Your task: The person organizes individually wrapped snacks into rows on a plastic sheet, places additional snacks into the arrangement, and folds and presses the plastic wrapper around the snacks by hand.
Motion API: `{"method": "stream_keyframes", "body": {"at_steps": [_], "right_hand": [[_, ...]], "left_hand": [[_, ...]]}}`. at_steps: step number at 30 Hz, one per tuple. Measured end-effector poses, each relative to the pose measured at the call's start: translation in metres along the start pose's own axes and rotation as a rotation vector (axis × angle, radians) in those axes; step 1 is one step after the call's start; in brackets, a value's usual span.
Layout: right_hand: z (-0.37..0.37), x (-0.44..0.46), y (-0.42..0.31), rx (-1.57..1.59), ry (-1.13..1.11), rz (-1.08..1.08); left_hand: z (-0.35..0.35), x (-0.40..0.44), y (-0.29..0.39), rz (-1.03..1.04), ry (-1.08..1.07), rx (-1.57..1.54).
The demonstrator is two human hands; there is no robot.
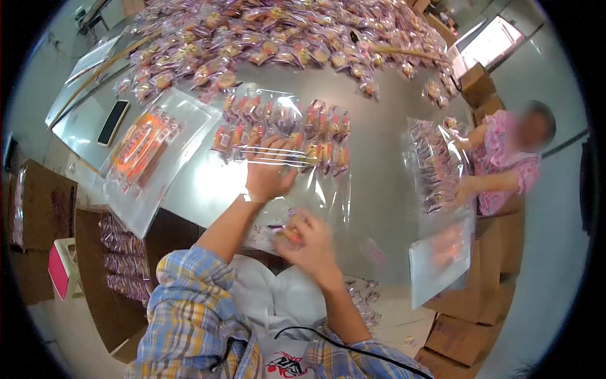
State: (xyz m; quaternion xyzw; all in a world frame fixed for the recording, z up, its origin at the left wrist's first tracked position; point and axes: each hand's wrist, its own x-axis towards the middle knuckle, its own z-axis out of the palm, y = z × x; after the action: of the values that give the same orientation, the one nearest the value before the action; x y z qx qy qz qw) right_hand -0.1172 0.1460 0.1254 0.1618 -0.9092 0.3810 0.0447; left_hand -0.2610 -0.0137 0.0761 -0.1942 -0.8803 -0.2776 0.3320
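A large clear bag (328, 184) lies on the metal table, with small wrapped pastries (327, 136) in rows inside its far part. My left hand (271, 169) reaches into the bag, under the clear film, its fingers spread against the near row of packets. Closer to my body, my right hand (306, 243) is blurred by motion, its fingers closed round a wrapped pastry (291, 235) at the near edge of the table.
A big heap of wrapped pastries (278, 38) covers the far side. Flat printed bags (145, 148) and a phone (113, 123) lie left. At right a co-worker (499, 158) handles another filled bag (432, 164). Cardboard boxes (95, 271) flank the table.
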Motion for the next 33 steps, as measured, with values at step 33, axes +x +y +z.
{"method": "stream_keyframes", "body": {"at_steps": [33], "right_hand": [[0.036, -0.006, 0.014, 0.029, 0.446, 0.031]], "left_hand": [[-0.074, -0.041, 0.043, -0.102, 0.049, 0.231]]}}
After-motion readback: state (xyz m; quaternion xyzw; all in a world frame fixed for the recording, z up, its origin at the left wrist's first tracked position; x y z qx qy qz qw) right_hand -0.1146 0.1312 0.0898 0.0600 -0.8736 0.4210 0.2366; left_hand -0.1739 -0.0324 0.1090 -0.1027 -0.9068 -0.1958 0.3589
